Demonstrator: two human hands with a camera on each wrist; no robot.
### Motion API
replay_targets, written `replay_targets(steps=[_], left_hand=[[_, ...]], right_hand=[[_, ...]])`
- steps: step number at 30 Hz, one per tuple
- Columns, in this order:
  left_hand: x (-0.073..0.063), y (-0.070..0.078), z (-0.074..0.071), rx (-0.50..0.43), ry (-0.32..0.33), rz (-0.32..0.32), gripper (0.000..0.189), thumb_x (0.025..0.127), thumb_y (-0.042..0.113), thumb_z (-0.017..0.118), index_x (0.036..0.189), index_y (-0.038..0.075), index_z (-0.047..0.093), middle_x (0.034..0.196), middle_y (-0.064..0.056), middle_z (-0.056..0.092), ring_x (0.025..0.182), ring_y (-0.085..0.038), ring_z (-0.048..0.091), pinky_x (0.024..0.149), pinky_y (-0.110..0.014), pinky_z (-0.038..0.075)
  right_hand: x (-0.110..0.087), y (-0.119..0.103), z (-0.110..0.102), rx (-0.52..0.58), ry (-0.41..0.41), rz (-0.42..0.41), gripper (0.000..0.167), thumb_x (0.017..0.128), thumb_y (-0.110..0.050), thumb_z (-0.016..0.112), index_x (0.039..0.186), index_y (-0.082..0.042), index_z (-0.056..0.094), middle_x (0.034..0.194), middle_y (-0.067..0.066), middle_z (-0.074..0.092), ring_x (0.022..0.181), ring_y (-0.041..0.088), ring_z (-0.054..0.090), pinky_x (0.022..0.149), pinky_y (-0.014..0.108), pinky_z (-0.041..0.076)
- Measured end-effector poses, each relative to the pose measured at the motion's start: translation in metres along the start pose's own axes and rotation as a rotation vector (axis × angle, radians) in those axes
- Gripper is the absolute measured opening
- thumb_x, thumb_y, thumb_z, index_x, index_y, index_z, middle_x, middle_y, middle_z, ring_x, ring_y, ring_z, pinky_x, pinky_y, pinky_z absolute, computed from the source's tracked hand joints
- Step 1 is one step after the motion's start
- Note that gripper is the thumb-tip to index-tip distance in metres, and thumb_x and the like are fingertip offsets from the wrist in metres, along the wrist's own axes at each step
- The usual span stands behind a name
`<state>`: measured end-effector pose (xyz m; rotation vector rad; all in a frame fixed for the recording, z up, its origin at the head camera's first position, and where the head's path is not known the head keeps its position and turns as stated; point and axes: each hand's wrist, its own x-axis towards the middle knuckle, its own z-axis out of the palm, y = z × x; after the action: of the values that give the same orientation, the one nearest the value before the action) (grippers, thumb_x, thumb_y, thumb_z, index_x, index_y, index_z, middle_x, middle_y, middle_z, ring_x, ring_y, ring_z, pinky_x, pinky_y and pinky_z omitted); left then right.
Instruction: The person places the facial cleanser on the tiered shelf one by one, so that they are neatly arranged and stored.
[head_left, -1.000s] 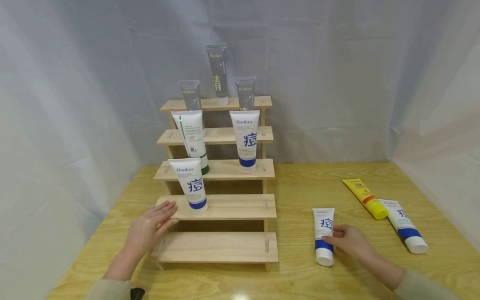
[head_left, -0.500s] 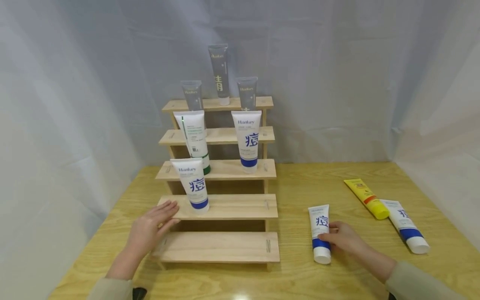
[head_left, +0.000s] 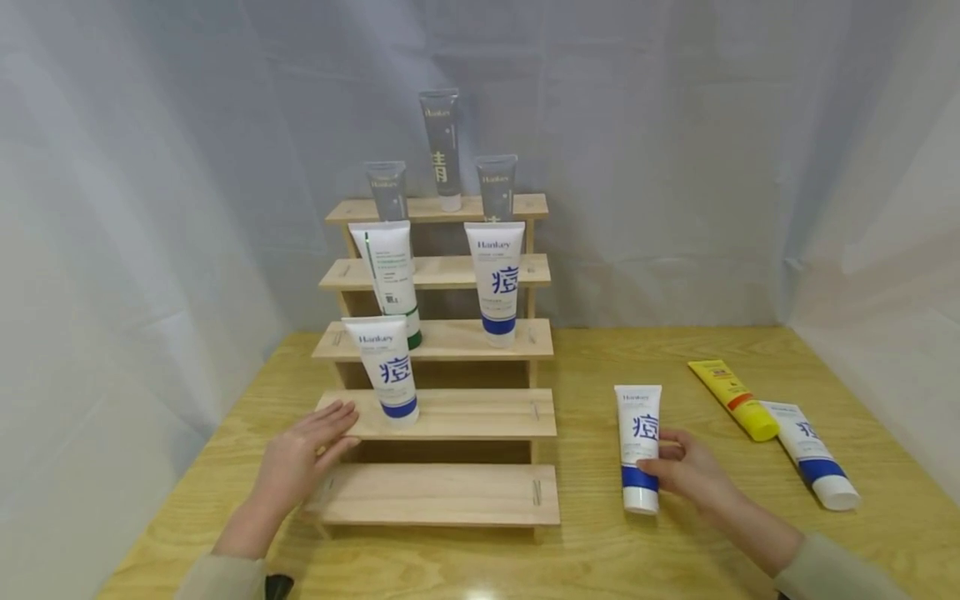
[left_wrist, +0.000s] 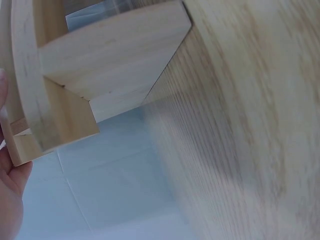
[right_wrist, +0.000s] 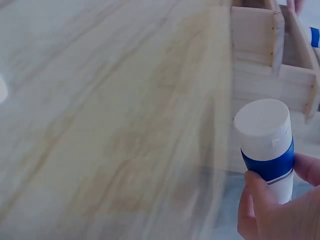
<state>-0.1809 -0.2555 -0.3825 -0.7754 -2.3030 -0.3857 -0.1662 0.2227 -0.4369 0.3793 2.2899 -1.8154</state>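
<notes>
My right hand [head_left: 697,475] grips a white squeeze tube [head_left: 639,437] with a blue band, thumb across its front. It is nearly upright, cap down, right of the stepped wooden stand [head_left: 442,493]. Up close in the right wrist view, fingers pinch the tube around its blue band [right_wrist: 270,162], below the white cap. On the stand's left end, my left hand [head_left: 296,454] holds the second step from the bottom, fingers on top and thumb at its front edge. A matching white and blue tube [head_left: 386,375] stands on that step beside the fingertips.
Higher steps bear a green-trimmed white tube [head_left: 386,271], another white and blue tube [head_left: 495,279] and several grey tubes [head_left: 440,146]. On the table's right lie a yellow tube [head_left: 733,400] and a white and blue one [head_left: 810,454]. Pale curtains [head_left: 660,167] enclose the table.
The right hand has moved the tube slightly left, then up and away from me, and turned it more upright. The left hand stays on the stand.
</notes>
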Motion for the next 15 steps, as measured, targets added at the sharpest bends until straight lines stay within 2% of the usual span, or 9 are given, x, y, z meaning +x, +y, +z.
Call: replay_targets(steps=[4,10,13,15], left_hand=[[0.0,0.0,0.0,0.002,0.004,0.002,0.035,0.077,0.028,0.065,0.1,0.001,0.065,0.107,-0.014,0.061,0.096,-0.031,0.058,0.079,-0.047,0.048],[0.0,0.0,0.0,0.007,0.006,0.006,0.036,0.078,0.029,0.065,0.1,0.001,0.065,0.106,-0.014,0.061,0.096,-0.031,0.058,0.077,-0.047,0.049],[0.0,0.0,0.0,0.009,0.004,0.003,0.036,0.078,0.029,0.064,0.1,0.001,0.065,0.107,-0.014,0.061,0.096,-0.031,0.058,0.077,-0.047,0.049],[0.0,0.0,0.0,0.012,0.002,0.002,0.036,0.078,0.029,0.064,0.101,0.001,0.065,0.107,-0.014,0.061,0.096,-0.031,0.058,0.077,-0.047,0.049]], right_hand=[[0.013,0.01,-0.002,0.065,-0.002,-0.067,0.085,0.065,-0.026,0.079,0.131,-0.006,0.029,0.121,0.023,0.045,0.101,0.031,0.052,0.076,0.038,0.052],[0.02,0.007,0.0,0.141,-0.027,-0.145,0.087,0.058,-0.031,0.081,0.129,-0.015,0.034,0.119,0.014,0.048,0.105,0.03,0.051,0.08,0.041,0.05],[0.025,0.007,0.003,0.14,-0.046,-0.213,0.083,0.062,-0.029,0.08,0.13,-0.018,0.034,0.119,0.012,0.05,0.105,0.028,0.052,0.081,0.039,0.049],[0.02,0.002,0.006,0.148,-0.076,-0.292,0.077,0.067,-0.023,0.078,0.131,-0.017,0.035,0.118,0.012,0.051,0.104,0.026,0.053,0.082,0.037,0.049]])
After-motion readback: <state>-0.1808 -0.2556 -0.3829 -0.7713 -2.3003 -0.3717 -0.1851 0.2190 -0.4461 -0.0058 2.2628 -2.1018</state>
